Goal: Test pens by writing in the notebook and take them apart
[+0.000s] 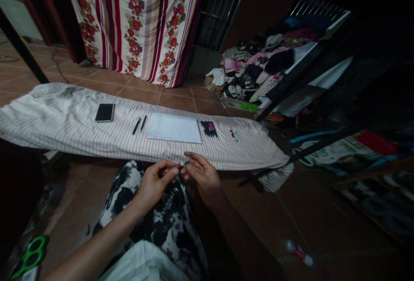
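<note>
Over my lap, my left hand (157,180) pinches a slim pen-like thing (182,163) with red and clear or whitish parts. At its other end, my right hand (203,176) closes thumb and fingertips on it, the index finger reaching out above. Its exact kind is too small to make out. Just beyond my hands, a spiral notebook (174,128) lies open on the striped cloth (129,143). Several dark pens (209,129) lie in a row to its right, and a few small pink and whitish items (234,134) lie farther right. Two dark pens, one orange-topped (136,126), lie left of the notebook.
A phone (105,112) lies on the cloth at the left. Floral fabric (136,26) hangs behind, and clothes (258,65) are piled at the back right. Green-handled scissors (32,253) are at lower left; a bottle (299,253) lies on the floor at lower right.
</note>
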Available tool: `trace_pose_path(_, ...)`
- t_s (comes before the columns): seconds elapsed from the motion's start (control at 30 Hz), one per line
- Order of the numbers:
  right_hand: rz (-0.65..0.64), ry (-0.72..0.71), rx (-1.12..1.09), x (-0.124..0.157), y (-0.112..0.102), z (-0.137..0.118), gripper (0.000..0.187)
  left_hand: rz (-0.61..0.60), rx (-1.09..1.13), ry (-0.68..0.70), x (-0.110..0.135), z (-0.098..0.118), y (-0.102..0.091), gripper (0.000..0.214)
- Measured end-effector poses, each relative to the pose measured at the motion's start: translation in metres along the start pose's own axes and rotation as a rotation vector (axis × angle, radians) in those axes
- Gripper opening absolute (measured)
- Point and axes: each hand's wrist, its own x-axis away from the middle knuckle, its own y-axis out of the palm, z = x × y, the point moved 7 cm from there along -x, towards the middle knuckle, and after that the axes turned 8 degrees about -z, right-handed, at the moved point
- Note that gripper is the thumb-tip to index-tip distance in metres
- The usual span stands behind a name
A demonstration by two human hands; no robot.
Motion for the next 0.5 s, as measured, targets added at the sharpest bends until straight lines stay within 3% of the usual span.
trace_pose_path(0.3,0.049,0.038,-0.028,0.0,-0.003,0.007,0.026,-0.025,-0.015,0.004,0.002,0.002,0.0,0.02)
trace_pose_path(0.5,-0.012,-0.008,-0.095,0.001,0.007,0.0,0.032,-0.051,-0.007,0.018,0.0,0.002,-0.001,0.021)
